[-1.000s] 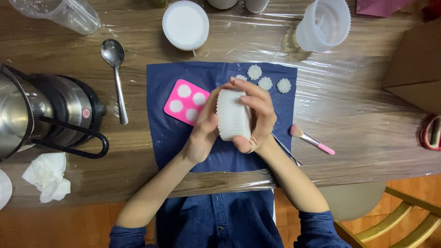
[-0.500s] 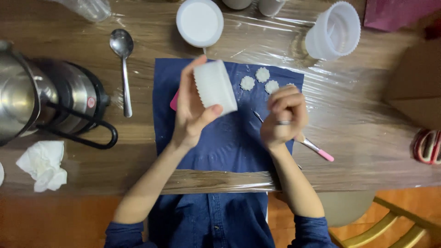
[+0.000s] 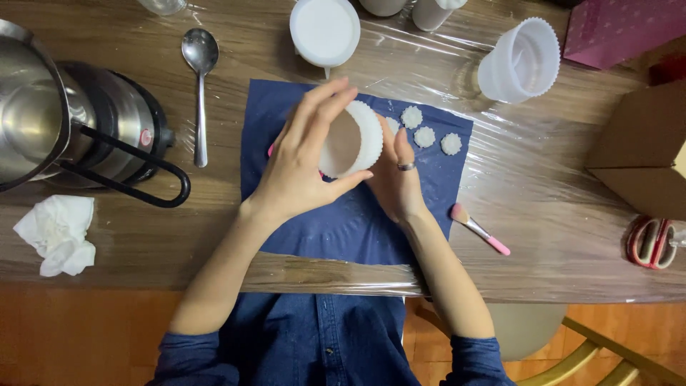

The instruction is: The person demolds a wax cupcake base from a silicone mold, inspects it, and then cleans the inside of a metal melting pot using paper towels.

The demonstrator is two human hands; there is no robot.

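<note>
Since the earlier frame the right hand [image 3: 395, 179] has returned beneath the white fluted mould [image 3: 351, 148], which the left hand [image 3: 304, 161] grasps, tilted. Advise even support under the rim, above the blue cloth [image 3: 357, 221].

A wooden table [image 3: 557, 186] wrapped in clear plastic film is carrying a dark blue cloth [image 3: 343, 229] at its middle. A metal spoon [image 3: 200, 86], a steel kettle with a black handle [image 3: 78, 129] and a crumpled white tissue [image 3: 57, 234] are lying to the left. A round white container [image 3: 325, 30] and a fluted white mould [image 3: 519, 61] are standing at the far edge, while a pink-handled brush [image 3: 479, 229], a cardboard box [image 3: 643, 154] and red-handled scissors [image 3: 650, 243] are sitting to the right.
</note>
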